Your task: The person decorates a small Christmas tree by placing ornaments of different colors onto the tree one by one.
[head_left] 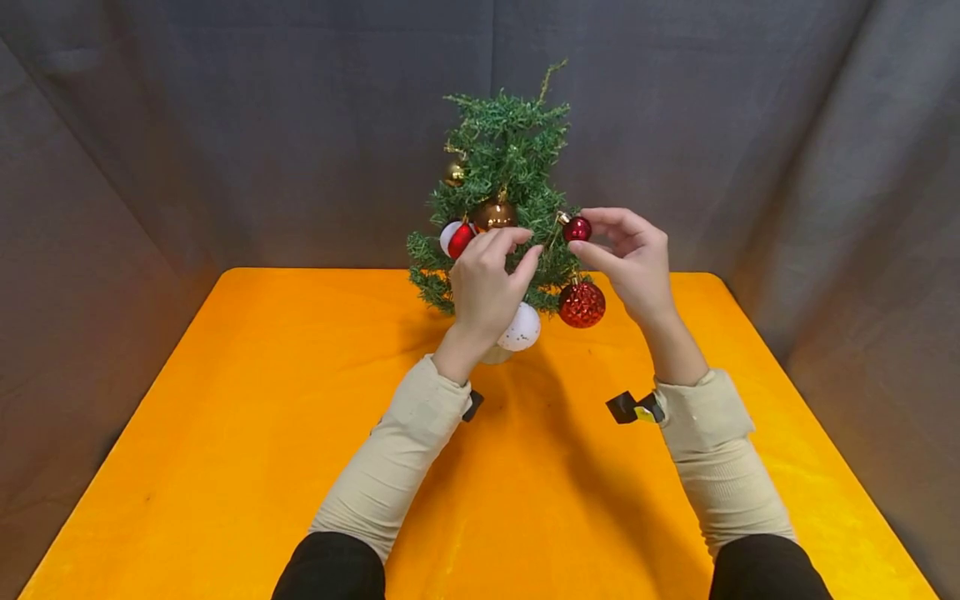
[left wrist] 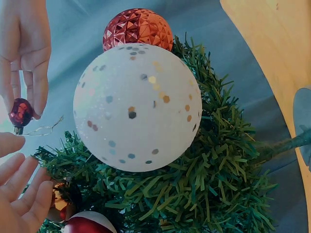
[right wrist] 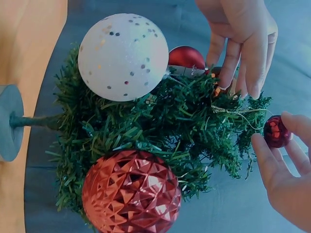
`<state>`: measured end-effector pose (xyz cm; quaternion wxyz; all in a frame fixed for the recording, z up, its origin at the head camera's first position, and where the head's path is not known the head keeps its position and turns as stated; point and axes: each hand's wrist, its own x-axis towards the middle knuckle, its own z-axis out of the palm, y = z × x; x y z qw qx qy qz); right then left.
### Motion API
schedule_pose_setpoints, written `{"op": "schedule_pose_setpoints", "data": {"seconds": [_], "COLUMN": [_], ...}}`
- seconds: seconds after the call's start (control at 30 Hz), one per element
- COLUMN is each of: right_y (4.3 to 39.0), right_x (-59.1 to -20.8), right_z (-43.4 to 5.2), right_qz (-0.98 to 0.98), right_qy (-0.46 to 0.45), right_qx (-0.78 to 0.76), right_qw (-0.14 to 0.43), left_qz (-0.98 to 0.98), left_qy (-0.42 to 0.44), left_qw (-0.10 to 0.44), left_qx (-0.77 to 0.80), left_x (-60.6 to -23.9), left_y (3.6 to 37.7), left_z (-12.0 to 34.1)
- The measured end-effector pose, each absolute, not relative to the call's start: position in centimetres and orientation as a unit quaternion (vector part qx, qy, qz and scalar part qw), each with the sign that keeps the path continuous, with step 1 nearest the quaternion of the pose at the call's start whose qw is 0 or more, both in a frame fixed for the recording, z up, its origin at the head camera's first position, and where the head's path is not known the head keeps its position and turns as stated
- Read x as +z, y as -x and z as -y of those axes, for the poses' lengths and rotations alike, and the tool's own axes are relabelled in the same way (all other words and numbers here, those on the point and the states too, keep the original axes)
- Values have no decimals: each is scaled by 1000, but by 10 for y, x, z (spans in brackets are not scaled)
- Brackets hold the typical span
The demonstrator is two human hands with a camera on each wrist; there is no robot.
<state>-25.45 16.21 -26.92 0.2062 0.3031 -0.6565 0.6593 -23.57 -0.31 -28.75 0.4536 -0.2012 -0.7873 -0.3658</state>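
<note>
A small dark red bauble (head_left: 577,228) is pinched between the thumb and fingers of my right hand (head_left: 637,262), at the right side of a small artificial Christmas tree (head_left: 510,150). From its cap a thin gold hanging loop (right wrist: 250,116) stretches toward the branches. My left hand (head_left: 487,279) is in front of the tree, thumb and fingers apart, fingertips close to the branches and that loop. Below the right hand hangs a faceted red bauble (head_left: 582,303). A white bauble with shiny dots (head_left: 522,327) hangs low, partly behind the left wrist.
Higher on the tree hang a brown-gold bauble (head_left: 495,213), a red-and-white bauble (head_left: 461,242) and a small gold bauble (head_left: 454,174). The tree stands on an orange-covered table (head_left: 262,417) on a round base (right wrist: 10,124). Grey curtains (head_left: 300,125) enclose the back and sides.
</note>
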Motion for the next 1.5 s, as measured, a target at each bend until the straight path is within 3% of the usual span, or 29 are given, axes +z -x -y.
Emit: {"op": "schedule_pose_setpoints", "data": {"seconds": [1.03,1.5], "right_y": [248,251], "right_x": [-277,-286], "right_z": [-162,-166], "right_qz": [663,716], "right_qy": [-297,-319], "right_qx": [664,614], "right_qw": [175,92], "left_qz": [778,778], "left_qy": [229,229], "left_qw": [450,448], "left_qx": [-374,-376], "left_x": [-288,-286], "left_y": [239,238], "left_z": [3,2]}}
